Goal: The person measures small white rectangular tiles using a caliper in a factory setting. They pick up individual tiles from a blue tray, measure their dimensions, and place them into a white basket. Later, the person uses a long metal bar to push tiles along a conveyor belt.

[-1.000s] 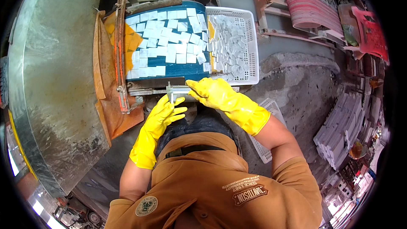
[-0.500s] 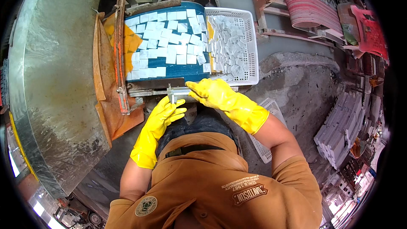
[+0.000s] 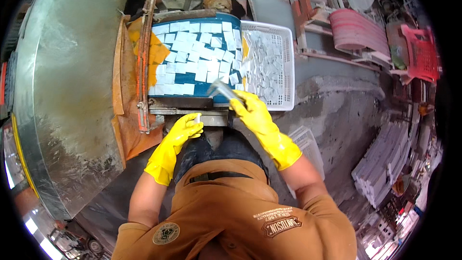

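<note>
Grey floor (image 3: 337, 101), rough and stained, lies around us in what looks like a stone workshop. Nearest to us is the brown shirt (image 3: 216, 226), and from its sleeves both hands go forward in yellow rubber gloves, perhaps because the stone is wet or sharp. Our left hand (image 3: 185, 128) pinches a small white piece (image 3: 198, 118) between thumb and fingertips; we judge that this light grip by the border leaves most of it uncovered. Our right hand (image 3: 251, 110) is closed around one end of a metal caliper (image 3: 226, 91), a little blurred. We think it is held by the beam so that its jaws stay free; they point over the near edge of the belt, apart from the pinched piece. Whether they touch anything below, we cannot tell.

Just beyond the hands is the blue belt (image 3: 231, 17), where many white tiles (image 3: 212, 75) lie mostly flat, some touching, some apart. At its right end a white basket (image 3: 289, 67) full of pieces stands close against it, probably to catch what comes off. Along the left end, orange flaps (image 3: 159, 53) hang, maybe for stopping splashes.

Farther to the right, pale slabs (image 3: 378, 163) lean close together, which likely saves space. Beyond the basket we see a pink stack (image 3: 358, 31) and a red crate (image 3: 426, 55).
</note>
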The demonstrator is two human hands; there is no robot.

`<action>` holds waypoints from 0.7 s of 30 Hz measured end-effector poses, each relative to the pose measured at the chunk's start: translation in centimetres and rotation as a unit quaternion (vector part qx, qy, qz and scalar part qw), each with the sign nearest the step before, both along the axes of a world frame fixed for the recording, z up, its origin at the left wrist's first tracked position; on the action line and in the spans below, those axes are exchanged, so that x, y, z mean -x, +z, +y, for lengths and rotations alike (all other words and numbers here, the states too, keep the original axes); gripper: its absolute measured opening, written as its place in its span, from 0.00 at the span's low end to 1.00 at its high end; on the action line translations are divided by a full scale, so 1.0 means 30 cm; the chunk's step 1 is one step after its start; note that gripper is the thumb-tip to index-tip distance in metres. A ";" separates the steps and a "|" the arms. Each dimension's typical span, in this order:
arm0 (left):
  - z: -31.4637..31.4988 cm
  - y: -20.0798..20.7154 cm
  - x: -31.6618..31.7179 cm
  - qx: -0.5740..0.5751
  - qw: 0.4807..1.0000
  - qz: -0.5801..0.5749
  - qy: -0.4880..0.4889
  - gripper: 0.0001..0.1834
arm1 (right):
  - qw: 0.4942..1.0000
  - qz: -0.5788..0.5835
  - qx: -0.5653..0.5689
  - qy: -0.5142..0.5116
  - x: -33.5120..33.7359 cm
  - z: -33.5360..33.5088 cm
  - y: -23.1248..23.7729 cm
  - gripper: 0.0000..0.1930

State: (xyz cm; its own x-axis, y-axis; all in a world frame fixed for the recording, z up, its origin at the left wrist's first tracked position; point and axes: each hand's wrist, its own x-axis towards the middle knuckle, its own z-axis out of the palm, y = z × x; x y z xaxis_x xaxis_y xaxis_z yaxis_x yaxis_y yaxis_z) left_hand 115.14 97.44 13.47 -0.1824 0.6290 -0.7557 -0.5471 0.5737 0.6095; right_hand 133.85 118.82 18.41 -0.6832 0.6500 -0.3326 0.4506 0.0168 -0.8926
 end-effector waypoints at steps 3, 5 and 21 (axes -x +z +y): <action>0.018 -0.132 0.061 0.060 0.995 -0.032 0.068 0.27 | 0.998 -0.046 0.046 -0.022 -0.084 0.022 -0.028 0.17; 0.075 -0.178 0.110 0.079 0.987 -0.023 0.138 0.31 | 0.996 -0.062 0.061 -0.025 -0.155 0.005 -0.032 0.16; -0.842 -0.403 -0.205 0.181 0.909 0.244 0.286 0.31 | 0.991 0.084 0.063 0.078 0.274 0.022 0.263 0.16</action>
